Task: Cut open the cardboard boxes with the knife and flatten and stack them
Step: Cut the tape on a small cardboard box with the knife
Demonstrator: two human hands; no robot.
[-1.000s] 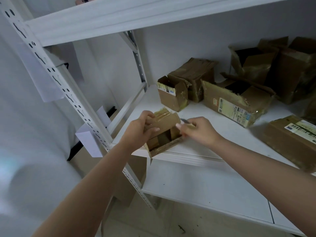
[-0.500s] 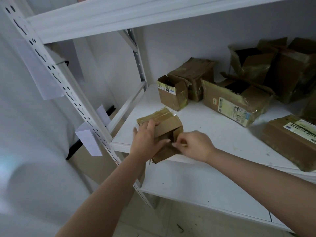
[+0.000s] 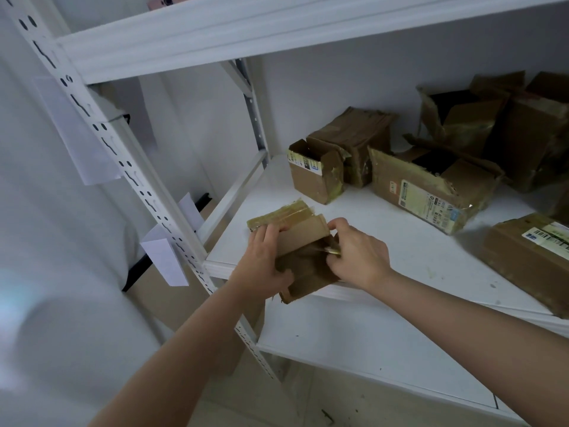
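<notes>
Small cardboard box (image 3: 303, 248) sits at the front lip of the white shelf (image 3: 385, 241), partly hanging past the edge, likely so both hands get at its sides without reaching in.

Left hand (image 3: 264, 266): fingers curled over the box's left side, fingertips up on the taped flap (image 3: 281, 215), thumb underneath on the near face. Clamped on it. Looks like a brace, keeping the box from sliding while the other hand works.

Right hand (image 3: 357, 257): fingers closed around the knife (image 3: 332, 250); only a short yellowish bit shows, poking out toward the left fingers and touching the box's dark side face. Blade itself can't be made out. The index fingertip sits on the upper flap's right corner, probably steadying the cut line.

Judgement: cutting a side seam or tape; box not yet flattened. Risk: blade points toward the bracing thumb.

Beyond the fingertips, farther back: small open box (image 3: 315, 177), dark taped box (image 3: 357, 143), labelled open box (image 3: 431, 192). Right of the knife hand, well apart: another labelled box (image 3: 529, 260), more crumpled boxes (image 3: 508, 124) at the back. None flattened; no stack visible.
</notes>
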